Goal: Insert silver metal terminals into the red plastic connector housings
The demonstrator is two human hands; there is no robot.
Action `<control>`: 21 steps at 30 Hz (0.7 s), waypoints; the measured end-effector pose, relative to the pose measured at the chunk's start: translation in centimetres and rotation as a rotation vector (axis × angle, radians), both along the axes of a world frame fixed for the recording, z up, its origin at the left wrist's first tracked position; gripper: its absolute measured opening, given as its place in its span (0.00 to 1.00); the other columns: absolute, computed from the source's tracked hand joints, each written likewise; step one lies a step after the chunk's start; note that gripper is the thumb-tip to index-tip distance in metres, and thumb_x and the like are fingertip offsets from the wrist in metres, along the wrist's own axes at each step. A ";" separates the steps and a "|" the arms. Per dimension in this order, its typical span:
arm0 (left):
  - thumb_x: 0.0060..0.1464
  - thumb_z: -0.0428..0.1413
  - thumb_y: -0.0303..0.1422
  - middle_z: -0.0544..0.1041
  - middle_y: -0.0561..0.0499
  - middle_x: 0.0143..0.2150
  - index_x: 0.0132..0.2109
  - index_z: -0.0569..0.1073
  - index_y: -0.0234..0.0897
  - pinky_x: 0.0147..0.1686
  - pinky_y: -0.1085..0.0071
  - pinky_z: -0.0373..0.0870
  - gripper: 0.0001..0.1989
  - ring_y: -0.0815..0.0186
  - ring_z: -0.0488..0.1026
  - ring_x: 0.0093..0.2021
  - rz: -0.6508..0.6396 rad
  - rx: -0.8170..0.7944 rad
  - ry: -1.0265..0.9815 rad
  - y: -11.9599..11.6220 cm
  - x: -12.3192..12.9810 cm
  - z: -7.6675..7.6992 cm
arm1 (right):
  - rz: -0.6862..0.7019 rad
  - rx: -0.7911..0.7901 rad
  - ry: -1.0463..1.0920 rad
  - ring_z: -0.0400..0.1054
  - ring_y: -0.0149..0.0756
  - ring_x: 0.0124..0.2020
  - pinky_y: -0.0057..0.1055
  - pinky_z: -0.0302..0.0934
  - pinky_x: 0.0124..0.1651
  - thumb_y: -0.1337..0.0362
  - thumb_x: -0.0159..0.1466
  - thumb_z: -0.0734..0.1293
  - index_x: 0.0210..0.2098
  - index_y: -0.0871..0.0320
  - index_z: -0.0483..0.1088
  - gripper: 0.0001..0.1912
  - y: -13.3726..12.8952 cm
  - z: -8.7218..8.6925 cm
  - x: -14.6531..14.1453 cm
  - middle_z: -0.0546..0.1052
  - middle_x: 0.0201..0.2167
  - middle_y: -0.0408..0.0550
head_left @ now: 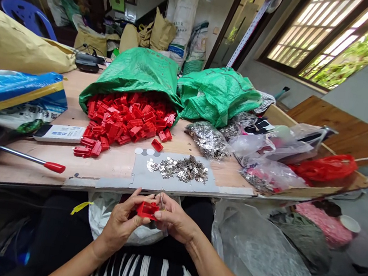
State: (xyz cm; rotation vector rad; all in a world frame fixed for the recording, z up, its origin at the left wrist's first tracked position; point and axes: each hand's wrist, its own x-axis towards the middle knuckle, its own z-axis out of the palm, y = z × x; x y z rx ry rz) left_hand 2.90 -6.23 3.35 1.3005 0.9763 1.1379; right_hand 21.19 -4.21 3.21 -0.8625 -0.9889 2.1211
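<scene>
Between my two hands, just in front of the table edge, is a red plastic part (pixel 147 210) with an open hollow facing up. My left hand (pixel 123 219) grips it from the left with thumb and fingers. On the right, my right hand (pixel 174 217) pinches a thin metal piece (pixel 161 200) against the part, its thumb touching the red rim. Beyond them, small silvery metal pieces (pixel 182 169) lie heaped on a grey sheet (pixel 140 177). Many similar red parts (pixel 127 120) spill out of a green sack (pixel 139 69).
A second green sack (pixel 218 92) and bags of metal pieces (pixel 206 139) stand at the right, beside a carton (pixel 317 192) of plastic bags. At the left are a white box (pixel 60 133), a red-tipped lever (pixel 54 167) and a blue bag (pixel 17 94). A white sack (pixel 103 213) hangs below my hands.
</scene>
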 end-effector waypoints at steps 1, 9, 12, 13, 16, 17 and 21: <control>0.48 0.62 0.32 0.80 0.47 0.48 0.44 0.78 0.42 0.63 0.53 0.53 0.13 0.53 0.73 0.53 0.004 -0.053 -0.061 0.1 0.0 -0.2 | 0.021 0.019 -0.014 0.51 0.20 0.18 0.20 0.44 0.21 0.55 0.50 0.75 0.36 0.55 0.57 0.25 0.1 0.2 0.0 0.62 0.25 0.34; 0.48 0.63 0.33 0.81 0.50 0.41 0.43 0.74 0.38 0.44 0.71 0.71 0.14 0.65 0.77 0.40 0.131 -0.263 -0.302 0.8 0.0 -1.2 | -0.211 0.874 -0.997 0.66 0.34 0.38 0.31 0.59 0.43 0.68 0.62 0.65 0.37 0.57 0.68 0.03 5.4 2.0 2.1 0.73 0.36 0.46; 0.49 0.63 0.33 0.81 0.51 0.41 0.43 0.74 0.38 0.44 0.72 0.71 0.14 0.66 0.77 0.40 0.131 -0.271 -0.295 0.8 -0.2 -1.3 | -0.151 1.035 -1.239 0.67 0.35 0.40 0.31 0.58 0.47 0.72 0.62 0.65 0.38 0.57 0.70 0.06 7.2 1.6 2.7 0.73 0.37 0.47; 0.49 0.63 0.33 0.81 0.51 0.41 0.44 0.74 0.38 0.44 0.72 0.71 0.14 0.66 0.77 0.40 0.132 -0.273 -0.292 0.8 -0.2 -1.3 | -0.118 1.052 -1.270 0.67 0.34 0.40 0.31 0.58 0.47 0.71 0.62 0.65 0.38 0.57 0.70 0.05 7.5 1.4 2.8 0.74 0.37 0.47; 0.48 0.63 0.34 0.81 0.51 0.41 0.44 0.74 0.38 0.45 0.72 0.71 0.15 0.66 0.77 0.40 0.142 -0.277 -0.290 0.9 -0.3 -1.5 | -0.087 1.081 -1.308 0.67 0.33 0.40 0.29 0.59 0.45 0.71 0.62 0.65 0.36 0.57 0.70 0.04 7.9 1.0 2.7 0.73 0.37 0.46; 0.48 0.63 0.34 0.81 0.50 0.41 0.44 0.73 0.38 0.44 0.72 0.71 0.15 0.65 0.77 0.40 0.147 -0.281 -0.289 0.9 -0.3 -1.6 | -0.094 1.083 -1.310 0.67 0.33 0.39 0.29 0.58 0.44 0.71 0.62 0.66 0.36 0.57 0.69 0.04 7.9 0.9 2.7 0.73 0.36 0.45; 0.48 0.63 0.37 0.82 0.50 0.41 0.45 0.73 0.37 0.43 0.73 0.72 0.17 0.65 0.77 0.40 0.163 -0.312 -0.249 0.9 -0.2 -1.7 | -0.142 1.072 -1.282 0.67 0.32 0.37 0.27 0.58 0.43 0.72 0.61 0.66 0.34 0.57 0.69 0.04 7.7 1.0 2.6 0.73 0.35 0.45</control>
